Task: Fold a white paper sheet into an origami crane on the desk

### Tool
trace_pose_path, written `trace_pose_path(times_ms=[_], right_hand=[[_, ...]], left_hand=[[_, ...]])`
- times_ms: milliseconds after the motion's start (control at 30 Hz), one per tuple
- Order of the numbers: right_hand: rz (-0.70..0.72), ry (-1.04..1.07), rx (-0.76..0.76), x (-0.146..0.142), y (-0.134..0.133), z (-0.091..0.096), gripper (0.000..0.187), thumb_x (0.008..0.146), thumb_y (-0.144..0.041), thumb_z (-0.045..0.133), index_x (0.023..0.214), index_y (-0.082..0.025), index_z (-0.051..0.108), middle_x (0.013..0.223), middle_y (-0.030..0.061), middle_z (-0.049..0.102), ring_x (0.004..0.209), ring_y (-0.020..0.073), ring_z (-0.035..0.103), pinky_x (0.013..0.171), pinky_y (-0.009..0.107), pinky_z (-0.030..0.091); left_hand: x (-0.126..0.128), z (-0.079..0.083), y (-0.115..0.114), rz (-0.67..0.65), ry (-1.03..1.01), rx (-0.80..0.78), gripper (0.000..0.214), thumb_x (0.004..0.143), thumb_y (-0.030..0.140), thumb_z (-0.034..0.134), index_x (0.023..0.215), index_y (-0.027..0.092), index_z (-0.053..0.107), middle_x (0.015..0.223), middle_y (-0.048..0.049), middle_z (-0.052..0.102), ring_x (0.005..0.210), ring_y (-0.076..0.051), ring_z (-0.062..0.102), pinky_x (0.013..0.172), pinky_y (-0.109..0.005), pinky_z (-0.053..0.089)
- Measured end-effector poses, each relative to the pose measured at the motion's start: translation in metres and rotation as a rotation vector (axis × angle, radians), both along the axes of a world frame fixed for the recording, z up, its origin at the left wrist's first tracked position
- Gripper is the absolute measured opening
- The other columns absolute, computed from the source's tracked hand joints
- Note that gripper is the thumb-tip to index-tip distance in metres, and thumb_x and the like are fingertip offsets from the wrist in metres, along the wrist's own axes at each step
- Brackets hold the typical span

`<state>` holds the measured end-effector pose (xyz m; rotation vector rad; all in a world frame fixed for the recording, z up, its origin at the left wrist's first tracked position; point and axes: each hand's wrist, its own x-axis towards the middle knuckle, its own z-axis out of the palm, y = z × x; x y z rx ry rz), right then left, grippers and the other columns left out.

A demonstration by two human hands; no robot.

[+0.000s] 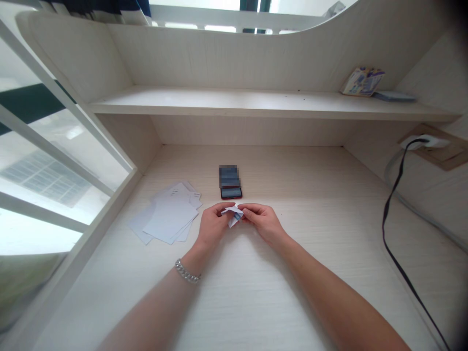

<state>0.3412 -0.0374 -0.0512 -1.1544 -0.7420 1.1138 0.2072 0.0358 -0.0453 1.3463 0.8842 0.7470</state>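
Observation:
Both my hands meet over the middle of the pale wooden desk (292, 292). Between them is a small folded piece of white paper (233, 214) with a bit of blue print. My left hand (212, 226), with a silver bracelet at the wrist, pinches the paper's left side. My right hand (262, 222) pinches its right side. The fingers of both hands are closed on the paper, which is just above the desk surface. A dark phone (230, 182) lies flat just beyond the paper.
A loose stack of white paper sheets (168, 218) lies to the left of my hands. A black cable (393, 204) runs from a wall socket (424, 142) down the right side. A small packet (362, 81) rests on the shelf above. A window frame borders the left.

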Motion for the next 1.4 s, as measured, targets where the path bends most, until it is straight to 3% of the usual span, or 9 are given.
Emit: trace_pose_path(times_ms=[267, 433, 1067, 1233, 1400], right_hand=[[0.03, 0.028, 0.019, 0.001, 0.001, 0.003, 0.03, 0.065, -0.038, 0.072, 0.088, -0.018, 0.071, 0.087, 0.0074, 0.069, 0.078, 0.0195, 0.062, 0.074, 0.034, 0.05], [0.023, 0.005, 0.003, 0.002, 0.0, 0.0, 0.032, 0.063, -0.04, 0.073, 0.086, -0.018, 0.072, 0.084, 0.007, 0.069, 0.075, 0.0187, 0.062, 0.071, 0.034, 0.05], [-0.022, -0.144, 0.027, -0.005, -0.002, 0.008, 0.025, 0.064, -0.032, 0.073, 0.084, -0.017, 0.071, 0.084, 0.0069, 0.066, 0.069, 0.0165, 0.061, 0.061, 0.028, 0.05], [-0.083, -0.181, 0.009, -0.008, -0.001, 0.007, 0.025, 0.067, -0.037, 0.071, 0.08, -0.016, 0.069, 0.067, 0.0045, 0.066, 0.058, 0.0156, 0.06, 0.056, 0.028, 0.048], [-0.194, -0.324, 0.033, -0.01, -0.004, 0.007, 0.027, 0.073, -0.041, 0.064, 0.078, -0.015, 0.067, 0.063, 0.0038, 0.065, 0.055, 0.0148, 0.059, 0.052, 0.026, 0.046]], left_hand=[[-0.001, 0.006, -0.003, -0.063, -0.035, 0.021, 0.036, 0.068, 0.043, 0.066, 0.09, 0.013, 0.067, 0.069, -0.0053, 0.068, 0.059, -0.015, 0.061, 0.053, -0.023, 0.046], [-0.001, 0.004, -0.003, -0.061, -0.05, -0.017, 0.039, 0.066, 0.041, 0.068, 0.093, 0.014, 0.066, 0.074, -0.0063, 0.07, 0.061, -0.017, 0.063, 0.057, -0.026, 0.049], [-0.003, 0.005, -0.002, -0.105, 0.009, 0.115, 0.03, 0.069, 0.035, 0.066, 0.092, 0.015, 0.067, 0.081, -0.007, 0.07, 0.071, -0.018, 0.064, 0.061, -0.024, 0.049], [-0.002, 0.005, -0.003, -0.136, -0.031, 0.08, 0.032, 0.07, 0.033, 0.066, 0.095, 0.014, 0.067, 0.082, -0.0074, 0.07, 0.07, -0.017, 0.064, 0.063, -0.025, 0.05], [0.002, 0.004, -0.006, -0.142, -0.133, 0.005, 0.036, 0.067, 0.028, 0.068, 0.1, 0.013, 0.066, 0.09, -0.0084, 0.069, 0.079, -0.019, 0.063, 0.072, -0.029, 0.05]])
